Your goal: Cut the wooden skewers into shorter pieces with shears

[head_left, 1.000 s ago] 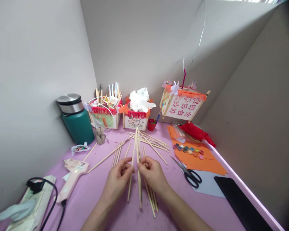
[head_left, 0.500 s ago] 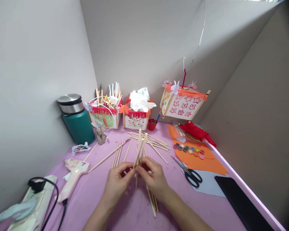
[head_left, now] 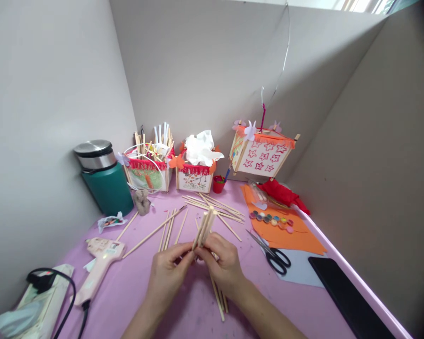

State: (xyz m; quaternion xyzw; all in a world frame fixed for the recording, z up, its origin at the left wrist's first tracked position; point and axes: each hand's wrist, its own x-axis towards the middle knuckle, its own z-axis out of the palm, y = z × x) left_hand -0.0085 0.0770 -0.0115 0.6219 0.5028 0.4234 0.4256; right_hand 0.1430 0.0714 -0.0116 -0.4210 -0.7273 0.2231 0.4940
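Head view: the left hand point(head_left: 169, 273) and right hand point(head_left: 223, 266) met over the pink table point(head_left: 134, 301), fingertips touching. Both pinched the lower end of a bundle of sticks point(head_left: 205, 225), which rose tilted away from the person, just above the hands. Loose sticks point(head_left: 167, 230) lay on the table beyond the left hand, and a few more under the right. Scissors point(head_left: 274, 255) lay to the right of the right hand, and a glue gun point(head_left: 98, 264) well to the left of the left hand.
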